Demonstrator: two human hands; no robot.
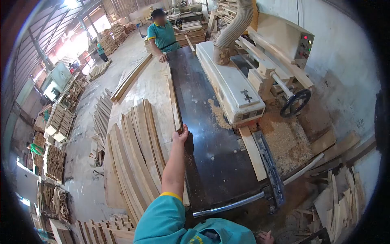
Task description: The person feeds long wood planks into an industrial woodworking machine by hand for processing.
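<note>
White machine housing (233, 91) and ribbed hose (239, 26) block the upper right; black handwheel (295, 103) beyond. Board (252, 154) under housing, lower right of centre. Curved boards (136, 152) stacked centre-left. Co-worker (165, 37), upper centre, one hand by the far end of a long wood strip (174, 103), mid-frame along the dark table's (219, 171) left edge. Left hand (180, 135) at its near end, thumb spread, finger closure unclear. Right hand (266, 237), bottom edge, partly cut off; opening and hold can't be told.

The dark table (215, 162) bears a pale board (252, 154) and sawdust (219, 115), the wooden table (152, 90) planks (147, 140).
</note>
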